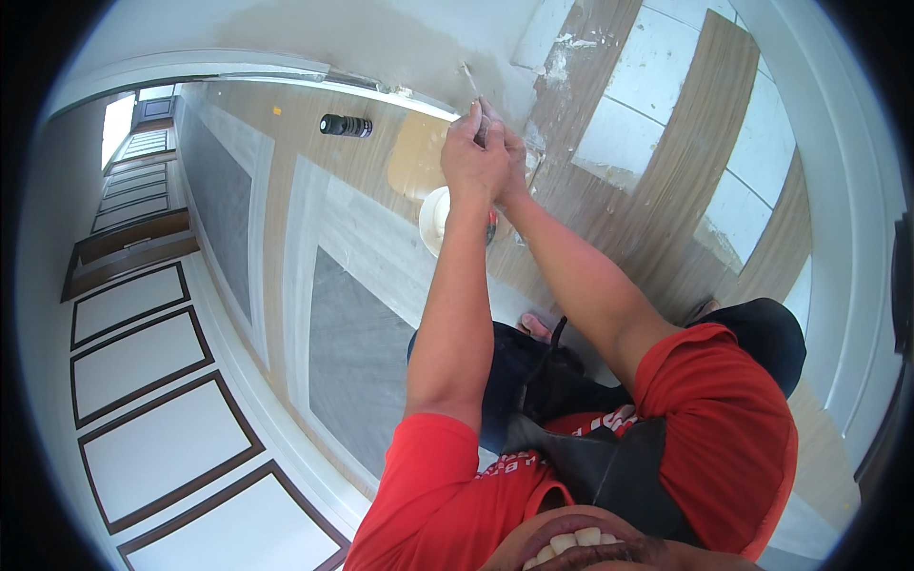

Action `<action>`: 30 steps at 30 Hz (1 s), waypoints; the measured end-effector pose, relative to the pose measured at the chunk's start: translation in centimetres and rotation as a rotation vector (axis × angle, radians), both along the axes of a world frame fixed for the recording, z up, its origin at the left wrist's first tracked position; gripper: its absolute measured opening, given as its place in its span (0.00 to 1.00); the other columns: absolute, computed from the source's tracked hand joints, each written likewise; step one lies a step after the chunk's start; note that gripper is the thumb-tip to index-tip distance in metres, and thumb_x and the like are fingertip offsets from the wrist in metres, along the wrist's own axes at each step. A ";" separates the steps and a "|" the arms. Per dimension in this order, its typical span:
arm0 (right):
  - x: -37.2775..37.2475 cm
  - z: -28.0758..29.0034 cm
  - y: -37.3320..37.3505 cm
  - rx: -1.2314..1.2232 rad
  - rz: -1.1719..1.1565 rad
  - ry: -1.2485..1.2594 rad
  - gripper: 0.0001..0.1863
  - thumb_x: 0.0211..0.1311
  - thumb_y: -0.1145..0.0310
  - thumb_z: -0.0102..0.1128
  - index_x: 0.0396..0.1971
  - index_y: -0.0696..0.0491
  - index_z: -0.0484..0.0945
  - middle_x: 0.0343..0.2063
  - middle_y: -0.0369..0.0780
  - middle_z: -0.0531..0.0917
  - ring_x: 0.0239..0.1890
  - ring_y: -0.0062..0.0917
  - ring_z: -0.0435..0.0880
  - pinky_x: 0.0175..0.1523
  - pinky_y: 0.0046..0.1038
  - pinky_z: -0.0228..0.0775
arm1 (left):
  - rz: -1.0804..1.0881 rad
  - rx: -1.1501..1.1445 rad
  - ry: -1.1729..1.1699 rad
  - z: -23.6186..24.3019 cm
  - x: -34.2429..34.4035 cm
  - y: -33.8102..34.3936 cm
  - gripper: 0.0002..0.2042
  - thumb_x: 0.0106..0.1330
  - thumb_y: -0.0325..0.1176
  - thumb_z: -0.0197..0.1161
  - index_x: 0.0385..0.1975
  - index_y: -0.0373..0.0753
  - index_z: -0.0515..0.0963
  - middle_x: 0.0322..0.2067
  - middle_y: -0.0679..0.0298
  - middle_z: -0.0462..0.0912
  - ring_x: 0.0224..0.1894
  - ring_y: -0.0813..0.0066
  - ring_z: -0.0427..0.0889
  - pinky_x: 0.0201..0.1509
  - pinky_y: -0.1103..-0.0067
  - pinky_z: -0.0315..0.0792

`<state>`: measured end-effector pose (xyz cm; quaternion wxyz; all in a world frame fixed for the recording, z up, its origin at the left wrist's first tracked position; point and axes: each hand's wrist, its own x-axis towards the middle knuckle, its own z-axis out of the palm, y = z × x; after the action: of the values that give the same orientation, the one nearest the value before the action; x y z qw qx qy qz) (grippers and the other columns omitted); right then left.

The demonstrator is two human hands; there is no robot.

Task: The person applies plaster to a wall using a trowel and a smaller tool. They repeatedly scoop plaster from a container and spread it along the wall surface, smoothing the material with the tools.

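- A thin pale tool (pixel 471 80) pokes out above the hands, its long axis slanting up and slightly left, its tip at the grey patch of wall (pixel 381 43).
- The left hand (pixel 473 157) is curled closed around the tool's lower end.
- The right hand (pixel 509 152) presses against the left hand from the right; I cannot tell how its fingers sit.
- A white bowl (pixel 433 221) lies on the floor just below the hands.
- A black can (pixel 345 126) lies on its side, well left of the hands.
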<state>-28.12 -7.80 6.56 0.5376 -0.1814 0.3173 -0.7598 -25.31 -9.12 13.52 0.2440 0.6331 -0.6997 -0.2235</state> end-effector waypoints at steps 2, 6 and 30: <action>-0.8 0.4 0.3 0.007 0.049 0.008 0.27 0.76 0.67 0.55 0.71 0.57 0.68 0.40 0.27 0.80 0.38 0.10 0.75 0.42 0.16 0.71 | -0.003 -0.058 -0.063 -0.2 -0.1 0.1 0.26 0.68 0.40 0.64 0.63 0.32 0.76 0.50 0.48 0.83 0.51 0.58 0.84 0.55 0.72 0.77; -1.8 -1.8 -0.6 -0.021 0.057 -0.111 0.27 0.76 0.62 0.59 0.70 0.55 0.70 0.39 0.26 0.80 0.37 0.10 0.74 0.41 0.18 0.71 | -0.052 -0.025 -0.081 0.7 -1.5 0.2 0.26 0.67 0.42 0.65 0.62 0.34 0.77 0.52 0.48 0.83 0.53 0.56 0.83 0.57 0.70 0.76; -8.3 2.7 -8.7 0.201 -0.082 1.130 0.19 0.59 0.56 0.68 0.43 0.54 0.87 0.45 0.50 0.85 0.48 0.46 0.85 0.56 0.42 0.76 | 0.232 -0.093 0.522 5.2 -1.9 2.6 0.28 0.73 0.43 0.65 0.61 0.21 0.74 0.51 0.45 0.83 0.54 0.65 0.82 0.58 0.74 0.75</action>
<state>-36.40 -16.52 9.29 0.2696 -0.4947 0.6327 -0.5313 -27.21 -6.56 18.75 0.4686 0.6180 -0.5459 -0.3170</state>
